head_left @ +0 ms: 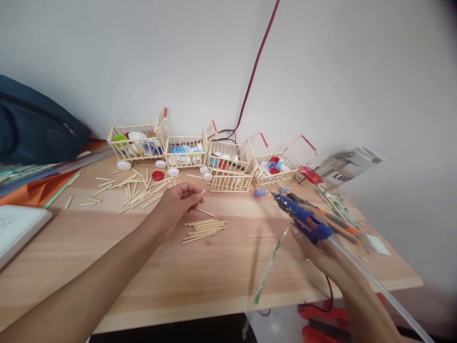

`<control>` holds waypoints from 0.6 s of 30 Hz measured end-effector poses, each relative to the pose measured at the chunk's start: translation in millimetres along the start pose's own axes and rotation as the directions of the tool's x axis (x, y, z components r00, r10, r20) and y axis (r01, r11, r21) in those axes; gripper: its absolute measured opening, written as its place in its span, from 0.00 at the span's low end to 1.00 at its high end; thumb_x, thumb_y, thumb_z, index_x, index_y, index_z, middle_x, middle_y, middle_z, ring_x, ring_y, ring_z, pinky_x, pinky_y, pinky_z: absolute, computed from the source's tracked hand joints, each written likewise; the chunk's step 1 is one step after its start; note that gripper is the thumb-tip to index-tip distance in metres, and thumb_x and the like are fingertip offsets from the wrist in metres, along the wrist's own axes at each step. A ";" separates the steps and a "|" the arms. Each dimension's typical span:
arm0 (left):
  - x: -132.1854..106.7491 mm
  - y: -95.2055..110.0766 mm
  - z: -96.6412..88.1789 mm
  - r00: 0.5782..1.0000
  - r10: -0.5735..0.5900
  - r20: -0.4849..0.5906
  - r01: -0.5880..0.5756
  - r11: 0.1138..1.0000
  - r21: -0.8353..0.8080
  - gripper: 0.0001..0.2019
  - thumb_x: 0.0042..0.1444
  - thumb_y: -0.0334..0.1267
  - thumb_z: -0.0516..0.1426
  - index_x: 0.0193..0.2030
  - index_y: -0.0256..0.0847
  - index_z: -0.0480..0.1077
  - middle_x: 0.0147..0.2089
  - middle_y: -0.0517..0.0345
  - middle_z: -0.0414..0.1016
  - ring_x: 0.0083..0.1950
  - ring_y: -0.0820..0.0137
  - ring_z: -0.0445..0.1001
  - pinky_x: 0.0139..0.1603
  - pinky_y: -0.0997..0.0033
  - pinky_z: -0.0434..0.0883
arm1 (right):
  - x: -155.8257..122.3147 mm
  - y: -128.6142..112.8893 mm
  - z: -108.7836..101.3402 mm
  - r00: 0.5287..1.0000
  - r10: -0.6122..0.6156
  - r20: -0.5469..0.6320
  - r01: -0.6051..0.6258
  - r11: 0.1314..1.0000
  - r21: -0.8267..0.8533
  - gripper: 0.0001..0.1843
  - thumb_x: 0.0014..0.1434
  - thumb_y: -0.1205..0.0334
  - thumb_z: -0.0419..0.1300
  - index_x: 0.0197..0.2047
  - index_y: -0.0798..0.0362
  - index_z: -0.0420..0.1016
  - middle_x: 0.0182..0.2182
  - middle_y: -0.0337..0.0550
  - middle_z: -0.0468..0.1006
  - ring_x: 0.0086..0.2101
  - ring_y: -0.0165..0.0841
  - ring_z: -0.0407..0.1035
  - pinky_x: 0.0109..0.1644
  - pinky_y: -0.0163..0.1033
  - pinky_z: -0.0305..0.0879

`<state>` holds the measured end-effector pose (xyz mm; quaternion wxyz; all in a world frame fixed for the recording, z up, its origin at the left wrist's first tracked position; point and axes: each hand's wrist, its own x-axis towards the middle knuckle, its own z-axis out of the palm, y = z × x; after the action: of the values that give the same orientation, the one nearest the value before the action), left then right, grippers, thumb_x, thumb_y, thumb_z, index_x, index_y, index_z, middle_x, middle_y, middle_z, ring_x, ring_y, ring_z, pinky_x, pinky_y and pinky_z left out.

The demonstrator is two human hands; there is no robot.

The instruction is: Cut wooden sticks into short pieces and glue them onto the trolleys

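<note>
My left hand (182, 199) is closed in a pinch, with the pale tip of a thin wooden stick (203, 192) showing at its fingertips. Just below it on the table lies a small pile of sticks (204, 228), roughly side by side. My right hand (314, 245) is wrapped round a blue hot glue gun (302, 215), its nozzle pointing up and left. A long clear glue stick (378, 286) runs out of the gun's back. A small slatted wooden cart (231, 182) with a red-topped handle stands ahead, between my two hands.
More wooden carts (139, 143) full of bottle caps stand along the wall. Loose sticks (137, 190) and a red cap (158, 176) lie at left. Orange-handled pliers (342, 224) and a tipped carton (348, 166) are at right. A dark bag (35, 124) sits far left.
</note>
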<state>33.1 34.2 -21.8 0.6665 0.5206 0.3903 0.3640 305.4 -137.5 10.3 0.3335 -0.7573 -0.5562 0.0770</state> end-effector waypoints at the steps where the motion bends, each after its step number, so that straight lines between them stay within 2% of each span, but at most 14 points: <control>1: -0.7 0.8 0.7 1.000 -0.004 -0.004 0.004 1.000 -0.006 0.13 0.47 0.40 0.63 0.36 0.35 0.68 0.29 0.60 0.73 0.24 0.80 0.63 0.25 0.79 0.59 | 1.5 -2.5 2.0 1.000 -0.019 0.002 0.019 0.999 0.033 0.21 0.57 0.51 0.57 0.51 0.50 0.66 0.34 0.46 0.77 0.31 0.39 0.73 0.34 0.41 0.70; 4: -2.5 2.5 1.6 1.000 -0.013 -0.011 0.013 1.000 -0.011 0.13 0.47 0.40 0.63 0.36 0.35 0.68 0.28 0.61 0.73 0.23 0.81 0.62 0.23 0.79 0.58 | 7.1 -9.0 11.5 0.999 -0.043 0.015 0.041 0.994 0.098 0.19 0.57 0.49 0.57 0.48 0.50 0.71 0.35 0.46 0.77 0.35 0.39 0.73 0.38 0.41 0.69; 8: -3.2 1.4 0.5 1.000 -0.025 -0.004 0.025 1.000 -0.005 0.13 0.49 0.41 0.62 0.37 0.36 0.67 0.28 0.61 0.73 0.21 0.81 0.60 0.21 0.80 0.55 | 15.7 -23.5 28.3 0.985 -0.053 0.163 0.020 0.980 0.199 0.19 0.59 0.46 0.56 0.45 0.50 0.75 0.30 0.43 0.75 0.27 0.33 0.68 0.31 0.37 0.65; 15: -3.7 3.5 0.4 0.999 -0.027 -0.023 0.027 1.000 -0.011 0.13 0.49 0.41 0.62 0.37 0.36 0.68 0.27 0.61 0.72 0.22 0.81 0.60 0.22 0.81 0.55 | 25.3 -58.1 61.9 0.890 -0.160 0.426 -0.063 0.884 0.463 0.24 0.61 0.42 0.52 0.47 0.52 0.72 0.27 0.40 0.68 0.25 0.30 0.62 0.27 0.35 0.60; 18: -5.3 7.3 1.3 0.999 -0.034 -0.022 0.034 0.999 -0.025 0.12 0.48 0.40 0.62 0.35 0.36 0.68 0.27 0.61 0.72 0.22 0.81 0.60 0.23 0.80 0.55 | 27.4 -65.8 71.2 0.864 -0.175 0.471 -0.103 0.856 0.507 0.22 0.62 0.42 0.51 0.45 0.51 0.71 0.28 0.40 0.68 0.25 0.29 0.61 0.27 0.34 0.59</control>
<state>31.4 30.3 -13.7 0.6745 0.5016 0.4020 0.3630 228.8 -72.6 1.6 0.3692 -0.5823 -0.5967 0.4105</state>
